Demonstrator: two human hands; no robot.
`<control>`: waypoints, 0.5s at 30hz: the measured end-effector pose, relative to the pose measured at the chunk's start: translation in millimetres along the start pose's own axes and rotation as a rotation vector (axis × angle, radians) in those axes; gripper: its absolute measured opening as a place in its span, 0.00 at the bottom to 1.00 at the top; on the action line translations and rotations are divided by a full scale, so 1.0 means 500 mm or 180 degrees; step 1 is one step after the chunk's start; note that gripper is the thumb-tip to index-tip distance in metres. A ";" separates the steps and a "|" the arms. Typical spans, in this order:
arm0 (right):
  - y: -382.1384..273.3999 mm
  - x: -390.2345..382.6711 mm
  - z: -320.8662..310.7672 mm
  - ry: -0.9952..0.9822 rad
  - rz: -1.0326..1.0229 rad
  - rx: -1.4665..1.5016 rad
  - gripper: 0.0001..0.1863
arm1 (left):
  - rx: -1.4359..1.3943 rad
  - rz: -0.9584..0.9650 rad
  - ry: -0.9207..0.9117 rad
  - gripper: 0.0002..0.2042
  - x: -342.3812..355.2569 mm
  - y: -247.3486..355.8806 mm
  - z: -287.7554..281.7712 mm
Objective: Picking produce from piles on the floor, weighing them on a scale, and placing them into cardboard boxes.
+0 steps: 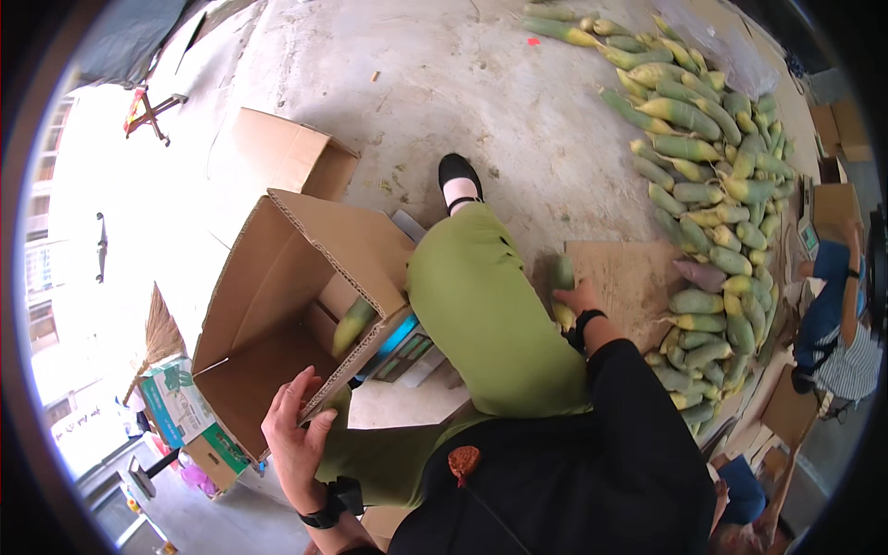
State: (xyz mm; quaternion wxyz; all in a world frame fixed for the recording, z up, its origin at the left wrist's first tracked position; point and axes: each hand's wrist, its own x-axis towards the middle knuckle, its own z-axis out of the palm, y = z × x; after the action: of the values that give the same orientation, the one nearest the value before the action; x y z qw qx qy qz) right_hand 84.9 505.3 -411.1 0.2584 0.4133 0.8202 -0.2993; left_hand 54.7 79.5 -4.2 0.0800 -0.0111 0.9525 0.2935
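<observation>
Judging by the scene, the packing had barely begun: the big pile of green shoots (712, 213) lay well to the right of the cardboard box (277, 314), which held just one shoot (352, 324) against its near wall. The left hand (294, 435) gripped the box's front flap; the right hand (575, 301) grasped another shoot (562, 276) nearer the pile.
</observation>
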 end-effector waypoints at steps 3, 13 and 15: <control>-0.021 -0.007 -0.002 -0.0237 -0.0038 0.0003 0.39 | 0.0035 -0.0023 0.0072 0.31 0.003 -0.004 0.008; -0.094 0.008 -0.062 -0.0234 -0.0873 0.1342 0.36 | -0.0072 -0.0059 0.0120 0.24 0.004 0.004 -0.006; -0.147 0.015 -0.110 0.0070 -0.1268 0.1298 0.35 | -0.0153 -0.0111 0.0118 0.24 0.004 0.003 -0.014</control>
State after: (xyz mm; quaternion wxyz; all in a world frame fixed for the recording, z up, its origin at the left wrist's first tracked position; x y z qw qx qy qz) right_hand 10.1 512.4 -357.9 0.0972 0.2906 0.8109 -0.4985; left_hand 51.7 76.9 2.2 0.0672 -0.0350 0.9462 0.3146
